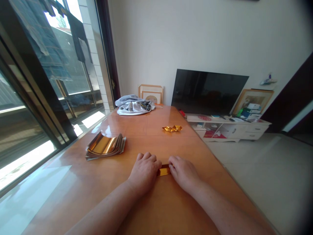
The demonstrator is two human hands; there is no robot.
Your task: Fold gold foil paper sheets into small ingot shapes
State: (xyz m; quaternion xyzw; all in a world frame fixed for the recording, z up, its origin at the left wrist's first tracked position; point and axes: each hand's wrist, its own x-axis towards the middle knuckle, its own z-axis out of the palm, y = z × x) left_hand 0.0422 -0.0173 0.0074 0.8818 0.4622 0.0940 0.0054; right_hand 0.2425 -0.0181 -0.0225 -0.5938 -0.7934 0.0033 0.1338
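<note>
The left hand (pixel 144 173) and the right hand (pixel 183 173) are closing their grip on both ends of a narrow shiny gold foil strip (pixel 163 170), lying on the orange wooden desk (pixel 137 142).

White wall (pixel 186 39), sunlit window (pixel 70 78), pale floor (pixel 256 176)

Up at the far end of the surface (pixel 146 125), a crumpled grey cloth bundle (pixel 133 106) sits before a wooden picture frame (pixel 151 93); right, a dark flat-screen TV (pixel 207 92) tops a white cabinet (pixel 244 128); upper left, denim clothes (pixel 50 42) hang by the window!

L hand (pixel 144 173) & R hand (pixel 183 173) holding gold foil strip (pixel 163 171) on wood table (pixel 80 186).
</note>
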